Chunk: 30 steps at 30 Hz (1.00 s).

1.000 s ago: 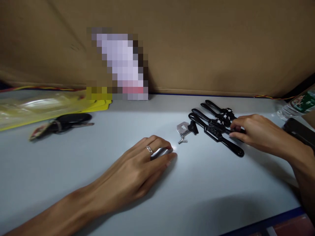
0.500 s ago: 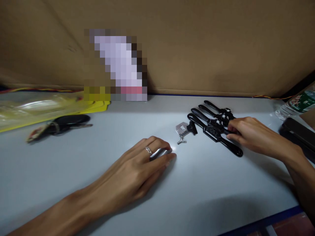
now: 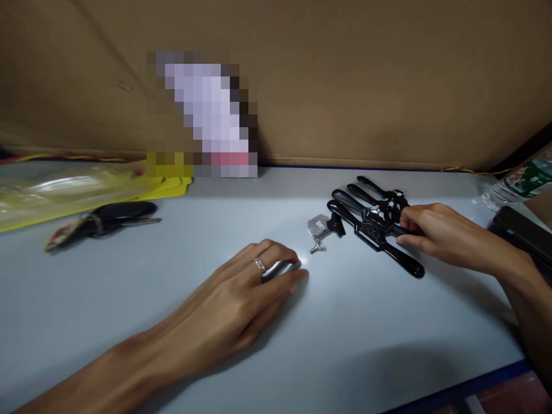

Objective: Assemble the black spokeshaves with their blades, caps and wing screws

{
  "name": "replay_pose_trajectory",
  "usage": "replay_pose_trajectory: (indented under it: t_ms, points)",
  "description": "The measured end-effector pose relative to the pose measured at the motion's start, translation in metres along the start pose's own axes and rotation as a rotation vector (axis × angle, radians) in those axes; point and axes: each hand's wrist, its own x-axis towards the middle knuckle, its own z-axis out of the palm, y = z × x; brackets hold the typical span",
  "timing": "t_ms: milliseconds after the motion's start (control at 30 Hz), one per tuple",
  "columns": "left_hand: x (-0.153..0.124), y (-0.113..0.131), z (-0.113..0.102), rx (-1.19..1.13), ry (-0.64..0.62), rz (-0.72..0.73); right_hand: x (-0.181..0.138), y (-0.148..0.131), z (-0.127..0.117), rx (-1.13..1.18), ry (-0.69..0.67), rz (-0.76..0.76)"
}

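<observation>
My left hand (image 3: 252,290) rests on the pale table (image 3: 129,287) near the middle, fingers curled loosely with nothing visible in them; a ring is on one finger. My right hand (image 3: 431,233) lies at the right, its fingertips pinched on the handle of one of several black two-handled metal tools (image 3: 371,221) piled side by side. Just left of the pile lie a small silver plate (image 3: 318,225), a black clamp piece (image 3: 336,224) and a wing screw (image 3: 318,248).
A cardboard wall (image 3: 345,80) stands along the back. At the left lie yellow-backed plastic packets (image 3: 64,192) and a dark key fob with keys (image 3: 107,215). A plastic bottle (image 3: 517,181) and a flat black object (image 3: 521,230) sit at the right edge.
My right hand has shifted the black tools slightly left and back. My left hand has stayed put.
</observation>
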Motion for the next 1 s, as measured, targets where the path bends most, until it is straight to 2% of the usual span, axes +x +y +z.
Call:
replay_pose_trajectory:
  t_ms: [233, 300, 400, 533, 600, 667, 767, 867, 933, 1000]
  points:
    - [0.001, 0.000, 0.000, -0.001, 0.025, 0.016, 0.006, 0.003, -0.003, 0.138, -0.118, -0.019]
    - [0.001, 0.001, 0.001, 0.001, 0.034, 0.016, 0.007, 0.004, -0.003, 0.158, -0.116, -0.024]
    - [0.001, 0.003, 0.001, 0.037, 0.073, 0.023, 0.007, 0.003, -0.002, 0.101, -0.024, -0.033]
    - [0.003, 0.007, -0.002, 0.156, 0.181, -0.027, 0.004, -0.011, 0.000, -0.105, 0.193, -0.011]
    - [0.005, 0.008, -0.005, 0.219, 0.259, -0.059, -0.001, -0.022, 0.001, -0.199, 0.302, -0.071]
    - [0.007, 0.008, -0.008, 0.299, 0.301, -0.066, -0.007, -0.036, 0.002, -0.292, 0.363, -0.194]
    - [0.009, 0.005, -0.009, 0.388, 0.201, 0.023, -0.017, -0.053, 0.003, -0.412, 0.413, -0.369]
    - [0.008, 0.006, -0.007, 0.303, 0.065, 0.080, -0.025, -0.063, 0.005, -0.443, 0.476, -0.471]
    - [0.007, 0.011, -0.006, 0.138, 0.033, 0.002, -0.028, -0.066, 0.005, -0.373, 0.526, -0.476]
    - [0.008, 0.019, -0.005, -0.126, 0.012, -0.155, -0.028, -0.070, 0.006, -0.192, 0.619, -0.399]
